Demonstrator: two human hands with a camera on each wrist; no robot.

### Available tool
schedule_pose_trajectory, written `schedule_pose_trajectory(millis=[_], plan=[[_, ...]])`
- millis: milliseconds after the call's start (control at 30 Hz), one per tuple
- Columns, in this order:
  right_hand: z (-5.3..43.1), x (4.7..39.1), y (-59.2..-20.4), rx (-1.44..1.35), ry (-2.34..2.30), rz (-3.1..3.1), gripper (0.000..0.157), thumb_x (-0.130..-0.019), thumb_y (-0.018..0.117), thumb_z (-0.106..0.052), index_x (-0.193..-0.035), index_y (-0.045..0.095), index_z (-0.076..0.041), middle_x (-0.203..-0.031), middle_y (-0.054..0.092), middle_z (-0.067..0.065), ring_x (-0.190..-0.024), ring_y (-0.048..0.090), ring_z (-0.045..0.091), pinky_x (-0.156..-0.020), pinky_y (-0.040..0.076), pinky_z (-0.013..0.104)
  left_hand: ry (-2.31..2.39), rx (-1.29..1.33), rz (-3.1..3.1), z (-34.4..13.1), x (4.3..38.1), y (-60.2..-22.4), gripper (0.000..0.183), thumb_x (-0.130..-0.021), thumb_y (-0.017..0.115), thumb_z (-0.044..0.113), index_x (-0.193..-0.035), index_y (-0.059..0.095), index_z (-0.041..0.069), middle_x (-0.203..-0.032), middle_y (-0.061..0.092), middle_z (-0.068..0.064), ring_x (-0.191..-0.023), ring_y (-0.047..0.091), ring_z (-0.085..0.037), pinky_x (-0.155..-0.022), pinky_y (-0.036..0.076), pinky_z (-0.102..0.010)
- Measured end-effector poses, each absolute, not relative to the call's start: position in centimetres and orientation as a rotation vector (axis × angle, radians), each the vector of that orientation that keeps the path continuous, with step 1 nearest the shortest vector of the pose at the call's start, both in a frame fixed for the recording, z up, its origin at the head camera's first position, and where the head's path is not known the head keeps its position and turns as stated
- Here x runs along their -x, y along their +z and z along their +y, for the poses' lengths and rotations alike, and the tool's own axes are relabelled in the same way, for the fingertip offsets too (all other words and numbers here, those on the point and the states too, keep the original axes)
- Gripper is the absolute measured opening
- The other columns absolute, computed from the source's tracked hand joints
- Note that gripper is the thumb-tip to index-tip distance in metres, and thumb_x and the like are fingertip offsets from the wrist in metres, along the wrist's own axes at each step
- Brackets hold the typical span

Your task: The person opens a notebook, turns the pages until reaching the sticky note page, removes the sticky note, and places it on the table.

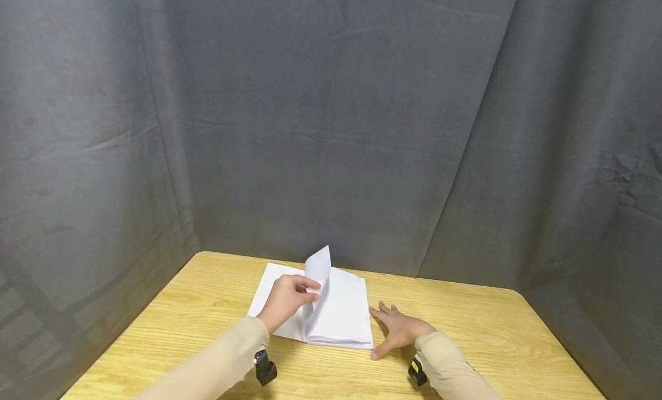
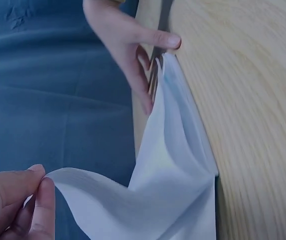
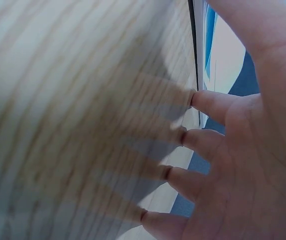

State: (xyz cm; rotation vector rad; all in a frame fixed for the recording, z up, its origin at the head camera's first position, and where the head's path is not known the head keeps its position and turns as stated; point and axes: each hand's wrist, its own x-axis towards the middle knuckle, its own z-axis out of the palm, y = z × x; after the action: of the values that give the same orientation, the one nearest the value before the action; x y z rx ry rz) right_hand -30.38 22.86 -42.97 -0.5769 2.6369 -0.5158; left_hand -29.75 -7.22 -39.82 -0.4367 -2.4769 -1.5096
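An open book (image 1: pixel 343 308) with white pages lies on the wooden table. My left hand (image 1: pixel 287 296) reaches over its left side and pinches one raised page (image 1: pixel 318 266) between thumb and fingers. In the left wrist view this page (image 2: pixel 108 200) curves up from the book toward the fingertips. Beside the book's right edge is my right hand (image 1: pixel 400 330), fingers spread and holding nothing. Its thumb is by the near right corner. The right wrist view shows that hand's fingertips (image 3: pixel 195 97) down on the tabletop, one right at the book's edge.
The light wood table (image 1: pixel 465 325) extends to both sides of the book. Grey curtains (image 1: pixel 320 130) hang behind it and along its left and right. Each wrist wears a small black camera, such as the one on the left wrist (image 1: pixel 265 368).
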Motion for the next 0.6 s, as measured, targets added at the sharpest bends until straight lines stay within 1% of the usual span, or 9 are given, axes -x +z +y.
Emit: schedule_pose_trajectory(millis=[100,200,367,600], plan=[[22.9,30.4,-43.0,0.578,-0.514,2.638,0.116,-0.068,0.08,-0.058,-0.153,0.021,-0.008,-0.158,0.011,0.027,-0.141,0.008,0.057,-0.1,0.019,0.078,-1.495,0.38,-2.468,-8.3,29.6,-39.6,0.015,-0.077,0.079,0.008,-0.09,0.077,0.013,-0.088,0.072,0.0,-0.069,0.057,-0.01,-0.061,0.048,-0.024],[23.0,30.4,-43.1,0.579,-0.516,2.638,0.116,-0.068,0.08,-0.058,-0.153,0.021,-0.008,-0.158,0.01,0.027,-0.14,0.007,0.057,-0.099,0.019,0.079,-1.479,0.316,-2.464,-9.2,29.4,-39.5,0.015,-0.076,0.08,0.007,-0.09,0.077,0.013,-0.09,0.073,0.0,-0.072,0.057,-0.01,-0.063,0.048,-0.024],[23.0,30.5,-43.1,0.582,-0.516,2.634,0.116,-0.068,0.08,-0.058,-0.154,0.021,-0.008,-0.158,0.01,0.027,-0.141,0.007,0.057,-0.099,0.019,0.079,-1.447,0.229,-2.472,-10.9,29.2,-39.8,0.016,-0.076,0.079,0.007,-0.091,0.077,0.011,-0.09,0.072,-0.001,-0.075,0.058,-0.01,-0.065,0.048,-0.025],[23.0,30.4,-42.9,0.575,-0.522,2.636,0.115,-0.068,0.081,-0.057,-0.153,0.021,-0.008,-0.158,0.011,0.027,-0.141,0.007,0.056,-0.099,0.019,0.079,-1.487,0.106,-2.489,-12.9,28.8,-40.9,0.017,-0.077,0.078,0.006,-0.093,0.076,0.008,-0.09,0.072,-0.001,-0.078,0.057,-0.013,-0.064,0.046,-0.025]])
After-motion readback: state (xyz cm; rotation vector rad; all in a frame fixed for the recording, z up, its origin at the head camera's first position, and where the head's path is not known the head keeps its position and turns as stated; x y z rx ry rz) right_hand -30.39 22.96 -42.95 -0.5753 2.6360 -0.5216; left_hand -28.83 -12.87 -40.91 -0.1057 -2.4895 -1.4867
